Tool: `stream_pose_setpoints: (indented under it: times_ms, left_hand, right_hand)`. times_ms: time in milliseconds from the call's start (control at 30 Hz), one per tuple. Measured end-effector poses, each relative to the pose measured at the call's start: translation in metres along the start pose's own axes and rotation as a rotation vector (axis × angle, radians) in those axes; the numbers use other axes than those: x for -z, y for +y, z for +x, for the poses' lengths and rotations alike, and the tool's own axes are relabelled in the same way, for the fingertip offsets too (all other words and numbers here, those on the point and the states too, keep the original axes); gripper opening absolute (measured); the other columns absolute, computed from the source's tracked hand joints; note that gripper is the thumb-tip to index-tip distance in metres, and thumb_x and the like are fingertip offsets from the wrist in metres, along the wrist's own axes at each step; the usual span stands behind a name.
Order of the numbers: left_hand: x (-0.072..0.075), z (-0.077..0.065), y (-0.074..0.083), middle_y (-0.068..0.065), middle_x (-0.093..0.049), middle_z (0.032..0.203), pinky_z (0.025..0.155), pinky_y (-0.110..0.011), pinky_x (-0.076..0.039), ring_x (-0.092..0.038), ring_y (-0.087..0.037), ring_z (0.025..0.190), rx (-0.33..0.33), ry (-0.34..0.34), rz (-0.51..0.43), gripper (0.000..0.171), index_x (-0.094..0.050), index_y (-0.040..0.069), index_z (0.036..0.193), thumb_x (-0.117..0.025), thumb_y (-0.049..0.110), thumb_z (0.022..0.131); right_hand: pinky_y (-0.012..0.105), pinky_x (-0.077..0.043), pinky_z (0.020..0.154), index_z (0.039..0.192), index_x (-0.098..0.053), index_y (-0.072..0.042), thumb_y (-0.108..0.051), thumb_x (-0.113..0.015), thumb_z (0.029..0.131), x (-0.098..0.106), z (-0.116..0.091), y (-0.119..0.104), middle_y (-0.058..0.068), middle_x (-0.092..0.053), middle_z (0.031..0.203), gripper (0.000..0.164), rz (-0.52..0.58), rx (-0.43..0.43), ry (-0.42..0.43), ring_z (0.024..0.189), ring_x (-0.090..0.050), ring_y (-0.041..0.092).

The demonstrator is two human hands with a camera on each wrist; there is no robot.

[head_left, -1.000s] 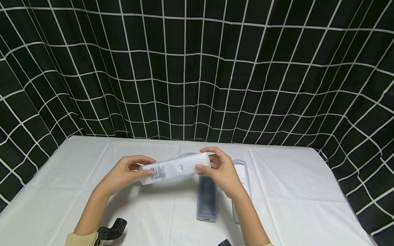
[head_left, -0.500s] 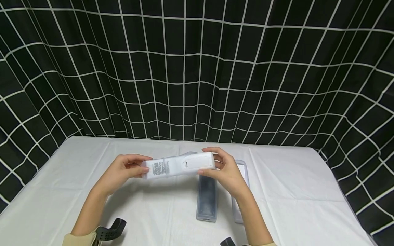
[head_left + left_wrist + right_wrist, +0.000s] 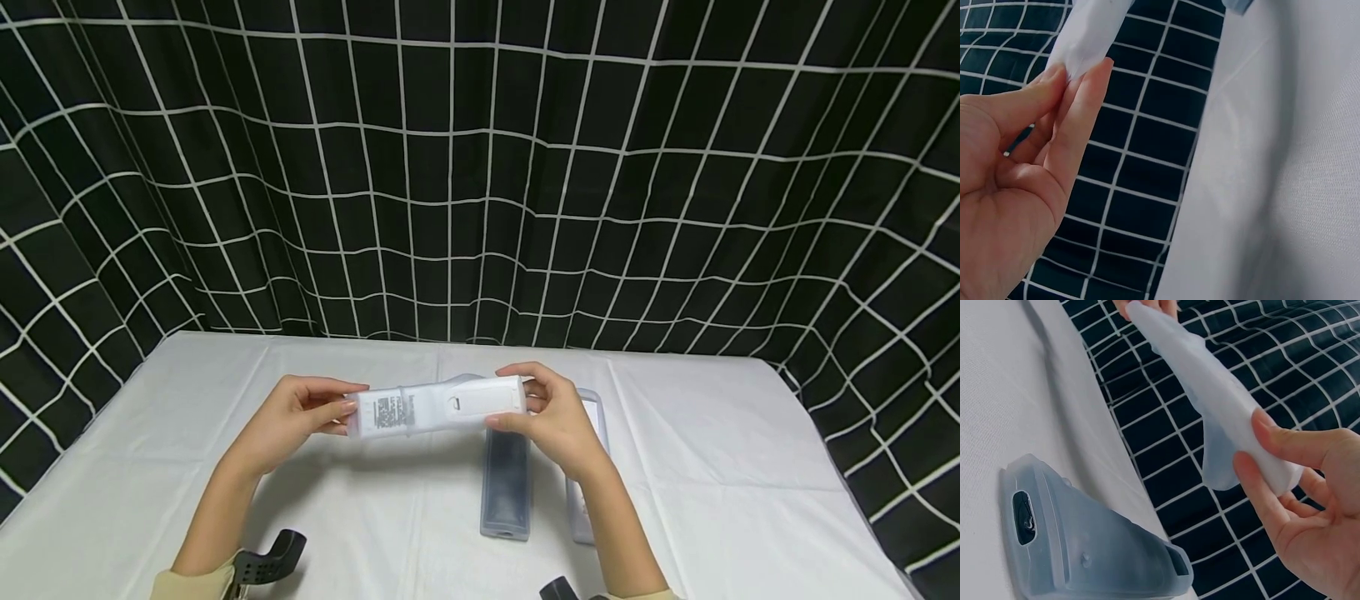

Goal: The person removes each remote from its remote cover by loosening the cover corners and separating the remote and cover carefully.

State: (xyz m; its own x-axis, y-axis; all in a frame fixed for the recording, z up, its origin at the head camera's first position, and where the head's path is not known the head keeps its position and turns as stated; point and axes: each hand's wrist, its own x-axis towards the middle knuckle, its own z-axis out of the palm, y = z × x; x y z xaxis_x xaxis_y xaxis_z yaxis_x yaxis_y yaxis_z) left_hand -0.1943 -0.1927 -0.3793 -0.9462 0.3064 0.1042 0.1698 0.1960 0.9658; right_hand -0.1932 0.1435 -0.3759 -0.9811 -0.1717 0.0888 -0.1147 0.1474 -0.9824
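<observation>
A white remote control (image 3: 487, 398) is held nearly level above the table, its back with battery door and printed label facing up. A translucent soft sleeve (image 3: 382, 413) covers its left part; the right end is bare. My left hand (image 3: 288, 422) pinches the sleeved end between thumb and fingers, as the left wrist view also shows on the sleeve (image 3: 1088, 37). My right hand (image 3: 561, 429) grips the bare end, thumb on the near edge. In the right wrist view a loose flap of sleeve (image 3: 1217, 459) hangs away from the remote.
A grey translucent remote cover (image 3: 506, 492) lies on the white-clothed table (image 3: 720, 467) below the right hand. Beside it a white remote in a clear case (image 3: 581, 508) is partly hidden by the right forearm. A black grid-patterned curtain (image 3: 465, 167) surrounds the table's back and sides.
The remote has swung nearer level and shifted slightly right, its back now turned more upward. Both hands keep hold of its ends; the things on the table have not moved.
</observation>
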Motion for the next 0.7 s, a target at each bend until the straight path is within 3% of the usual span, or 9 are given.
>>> stream_pose_setpoints:
  times_ms: [700]
  left_hand:
    - [0.0039, -0.002, -0.0019, -0.03, -0.072, 0.118, 0.075, -0.028, -0.064, -0.071, -0.008, 0.081, -0.014, 0.009, -0.019, 0.032, -0.064, -0.021, 0.127, -0.066, -0.008, 0.098]
  right_hand:
    - [0.022, -0.06, 0.075, 0.132, -0.061, 0.006, 0.011, -0.084, 0.077, 0.003, 0.0002, -0.0016, 0.015, -0.069, 0.108, 0.06, 0.016, -0.018, 0.013, 0.088, -0.074, 0.011]
